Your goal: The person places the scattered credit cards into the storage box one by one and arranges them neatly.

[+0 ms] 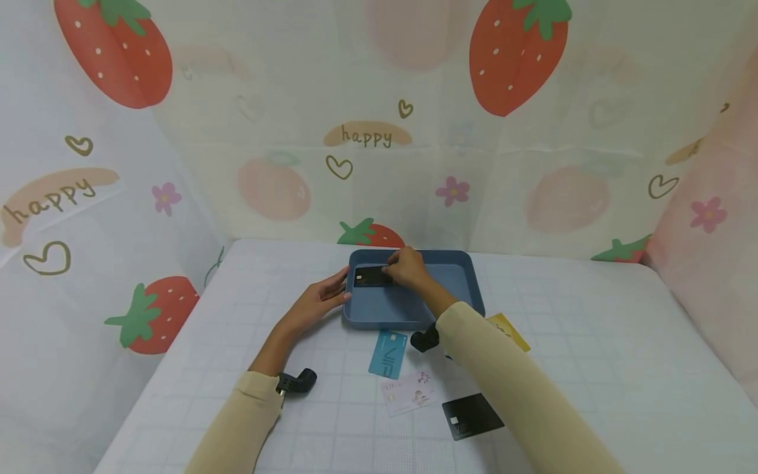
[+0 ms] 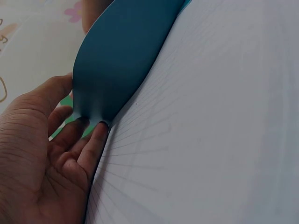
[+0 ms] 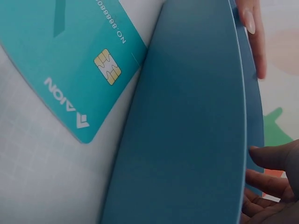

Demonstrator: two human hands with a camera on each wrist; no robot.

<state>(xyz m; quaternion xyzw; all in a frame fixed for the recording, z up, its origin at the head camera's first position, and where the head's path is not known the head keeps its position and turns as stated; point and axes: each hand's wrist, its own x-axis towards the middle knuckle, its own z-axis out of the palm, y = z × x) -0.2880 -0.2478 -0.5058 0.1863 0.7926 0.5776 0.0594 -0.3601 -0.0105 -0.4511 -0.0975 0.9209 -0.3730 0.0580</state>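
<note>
A blue rectangular tray (image 1: 379,324) stands near the back of the table. At its left end my left hand (image 1: 320,301) rests with extended fingers against the outer wall; the left wrist view shows this hand (image 2: 56,144) with thumb and fingertips touching the tray's wall (image 2: 121,56). Inside the tray, at the upper left, is a black VIP card (image 1: 368,277). My right hand (image 1: 408,266) reaches over the tray and pinches that card's right end. From the right wrist, the tray's front wall (image 3: 182,121) hides the card and part of the right hand (image 3: 275,186).
Before the tray lie a teal card (image 1: 387,355) with a chip, a pale pink-patterned card (image 1: 408,394) and a second black card (image 1: 470,416). A yellow card (image 1: 510,331) is partly under the right sleeve (image 1: 503,375). Strawberry-print cloth (image 1: 367,191) hangs around the white table.
</note>
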